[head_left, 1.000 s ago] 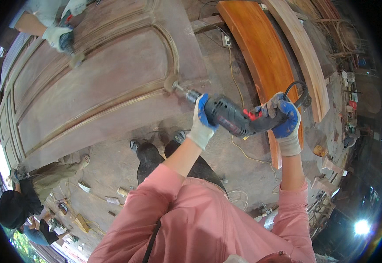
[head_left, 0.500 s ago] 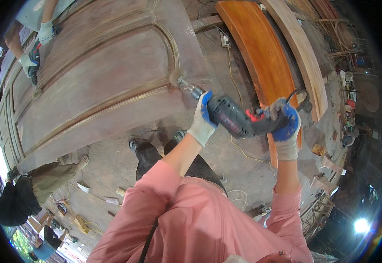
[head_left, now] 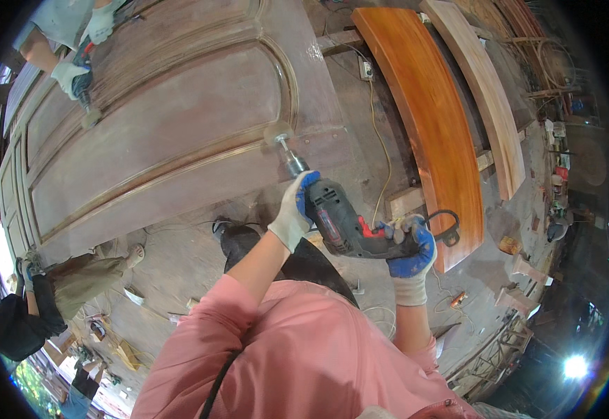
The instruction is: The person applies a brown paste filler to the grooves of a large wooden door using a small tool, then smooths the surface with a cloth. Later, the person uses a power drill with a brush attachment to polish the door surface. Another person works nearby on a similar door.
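Both my hands, in white gloves with blue palms, hold a dark power drill [head_left: 339, 220] with a red trigger. Around the front of its body, just behind the chuck, my left hand [head_left: 295, 208] is closed. My right hand [head_left: 413, 246] grips the rear handle. A round, blurred brush-like attachment [head_left: 277, 133] sits at the drill's tip. It meets the rounded corner of the moulding on a large brown wooden door panel [head_left: 179, 105]. The palm sides of both gloves are partly hidden by the drill.
Across the panel, a co-worker's gloved hands [head_left: 70, 75] work another drill [head_left: 83, 87]. Another person [head_left: 74, 286] stands at the left. An orange-brown board [head_left: 430, 133] and a paler board [head_left: 482, 98] lie on supports at the right. A power strip [head_left: 366, 68] trails a yellow cord [head_left: 381, 140].
My drill's rear and right hand have swung left and toward me, so the drill stands steeper. The tip stays near the moulding corner. The co-worker's drill has shifted right.
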A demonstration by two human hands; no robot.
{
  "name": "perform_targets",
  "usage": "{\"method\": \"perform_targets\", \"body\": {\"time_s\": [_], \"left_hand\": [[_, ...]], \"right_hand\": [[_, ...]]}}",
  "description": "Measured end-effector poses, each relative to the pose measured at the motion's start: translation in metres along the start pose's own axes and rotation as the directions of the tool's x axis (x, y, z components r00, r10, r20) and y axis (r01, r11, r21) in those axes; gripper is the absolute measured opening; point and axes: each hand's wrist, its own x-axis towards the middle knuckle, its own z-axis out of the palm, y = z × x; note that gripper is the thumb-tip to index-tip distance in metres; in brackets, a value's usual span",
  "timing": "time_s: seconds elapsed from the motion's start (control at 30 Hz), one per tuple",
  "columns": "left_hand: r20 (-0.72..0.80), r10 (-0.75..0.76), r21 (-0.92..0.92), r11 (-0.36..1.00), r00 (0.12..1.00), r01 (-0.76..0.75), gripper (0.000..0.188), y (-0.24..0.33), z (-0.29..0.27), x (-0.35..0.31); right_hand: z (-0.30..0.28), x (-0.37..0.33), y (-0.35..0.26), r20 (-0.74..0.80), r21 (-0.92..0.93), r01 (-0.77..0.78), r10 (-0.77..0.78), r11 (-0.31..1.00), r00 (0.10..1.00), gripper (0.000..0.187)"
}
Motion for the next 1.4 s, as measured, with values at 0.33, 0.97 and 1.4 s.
{"method": "perform_targets", "body": {"time_s": [0.33,0.97,1.4], "left_hand": [[-0.020,-0.005,-0.082,0.997,1.000,0.004,0.022,0.004,0.030,0.033],[0.303,0.167,-0.380,0.924,0.938,-0.042,0.037,-0.016,0.057,0.082],[0.181,0.065,-0.161,0.986,0.981,-0.036,0.024,-0.011,0.027,0.054]], "right_hand": [[0.047,0.058,-0.036,0.146,-0.241,0.013,0.023,0.970,0.989,0.017],[0.096,0.106,-0.083,0.365,-0.620,0.176,0.082,0.765,0.927,0.019],[0.037,0.048,-0.041,0.192,-0.288,0.127,-0.073,0.949,0.979,0.018]]}}
